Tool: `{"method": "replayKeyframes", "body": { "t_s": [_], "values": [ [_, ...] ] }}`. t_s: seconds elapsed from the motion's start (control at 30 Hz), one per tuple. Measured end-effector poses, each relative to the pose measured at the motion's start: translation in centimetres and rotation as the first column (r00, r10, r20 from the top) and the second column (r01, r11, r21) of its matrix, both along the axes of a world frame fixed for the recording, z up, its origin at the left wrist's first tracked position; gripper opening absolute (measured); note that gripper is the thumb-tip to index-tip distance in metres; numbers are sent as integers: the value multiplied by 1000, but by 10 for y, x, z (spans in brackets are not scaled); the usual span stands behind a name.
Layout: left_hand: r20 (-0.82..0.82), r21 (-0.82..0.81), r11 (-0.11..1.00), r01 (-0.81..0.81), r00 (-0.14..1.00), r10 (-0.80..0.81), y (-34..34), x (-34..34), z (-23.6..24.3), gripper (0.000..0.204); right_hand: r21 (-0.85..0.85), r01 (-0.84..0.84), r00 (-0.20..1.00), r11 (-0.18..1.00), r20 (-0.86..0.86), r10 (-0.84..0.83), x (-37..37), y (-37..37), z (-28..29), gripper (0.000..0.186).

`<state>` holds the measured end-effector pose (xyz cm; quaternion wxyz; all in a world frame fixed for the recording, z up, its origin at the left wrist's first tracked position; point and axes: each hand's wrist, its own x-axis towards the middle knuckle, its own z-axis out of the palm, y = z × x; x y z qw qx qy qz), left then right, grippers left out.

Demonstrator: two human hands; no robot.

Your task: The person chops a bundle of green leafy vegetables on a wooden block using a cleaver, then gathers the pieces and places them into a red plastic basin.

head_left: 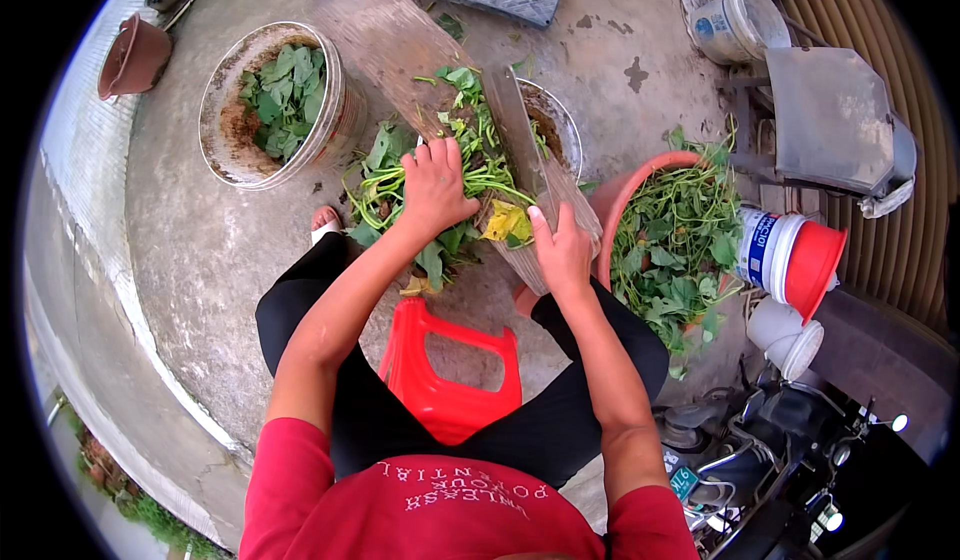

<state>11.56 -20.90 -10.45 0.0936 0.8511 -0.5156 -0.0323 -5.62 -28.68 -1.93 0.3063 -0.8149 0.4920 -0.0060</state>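
My left hand presses down on a bunch of green leafy vines, its fingers curled over the stems. The bunch lies across a worn wooden plank, with loose cut leaves farther up the board. To the right, my right hand is closed at the near end of a long, broad grey-brown blade, apparently a large knife, whose handle is hidden by the hand. The blade points away from me along the plank's right side. A yellow leaf sits between my hands.
A dirty white bucket with leaves stands left. On the right, a terracotta-coloured tub overflows with vines. A white-rimmed basin is partly behind the blade. A red plastic stool shows between my legs; a motorbike stands lower right.
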Motion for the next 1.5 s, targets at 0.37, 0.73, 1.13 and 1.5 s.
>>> {"method": "replayKeyframes", "body": {
  "t_s": [0.37,0.73,1.13,1.5],
  "values": [
    [10,29,999,15,1000,-15,-4,0,5,81,-109,-130,982,986,-148,113,8,6,-37,41],
    [-7,14,1000,10,1000,-10,-4,1,4,82,-156,-81,987,984,-152,57,-9,-20,-25,38],
    [-32,45,999,16,999,-14,-3,2,4,83,-274,0,993,962,-116,-33,21,-9,-8,36],
    [-45,4,1000,14,999,-14,-2,5,3,82,-140,-103,989,985,-123,86,48,-28,-20,38]
  ]
}}
